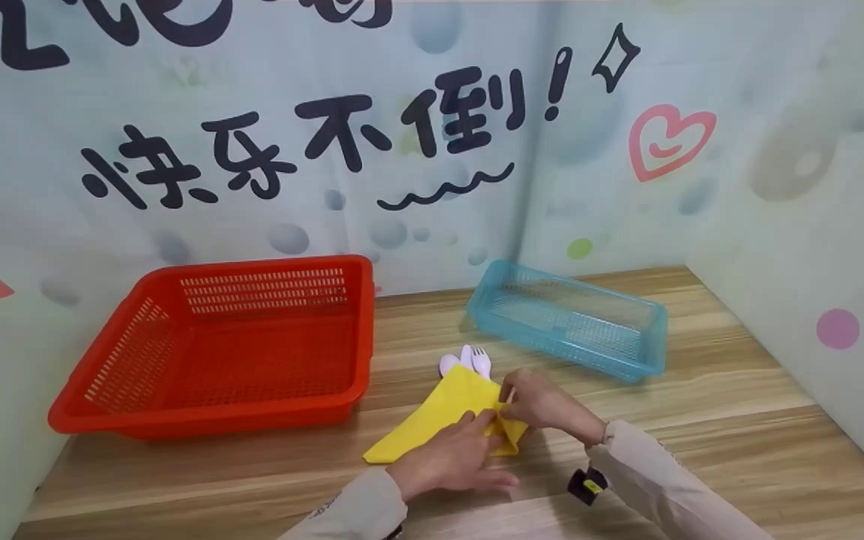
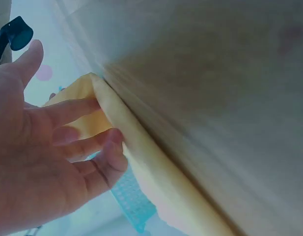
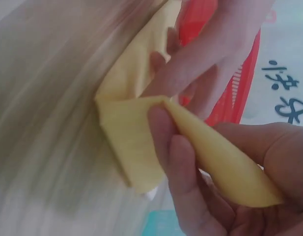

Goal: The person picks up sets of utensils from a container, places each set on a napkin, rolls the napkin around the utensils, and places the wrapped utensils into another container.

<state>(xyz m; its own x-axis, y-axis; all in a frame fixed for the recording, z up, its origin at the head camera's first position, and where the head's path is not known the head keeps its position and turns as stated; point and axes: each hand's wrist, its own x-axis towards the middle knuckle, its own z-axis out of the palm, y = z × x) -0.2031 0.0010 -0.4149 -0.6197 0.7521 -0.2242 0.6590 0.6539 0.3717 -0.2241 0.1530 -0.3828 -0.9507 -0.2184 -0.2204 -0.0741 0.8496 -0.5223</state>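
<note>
A yellow napkin (image 1: 436, 411) lies folded on the table. From its far edge stick out the heads of a pale purple spoon (image 1: 448, 364), knife (image 1: 466, 355) and fork (image 1: 481, 363); the napkin hides their handles. My left hand (image 1: 448, 456) rests on the napkin with fingers extended, the thumb held out to the side. At the napkin's right side my right hand (image 1: 544, 403) pinches a folded flap. The right wrist view shows that flap (image 3: 215, 162) between the thumb and the bent fingers (image 3: 183, 172).
A large red basket (image 1: 248, 411) stands at the left. Toward the back right sits a smaller blue basket (image 1: 567, 345). A printed backdrop (image 1: 432, 247) rises behind the wooden table (image 1: 732, 390). A dark wrist device (image 1: 586, 485) is by the right sleeve.
</note>
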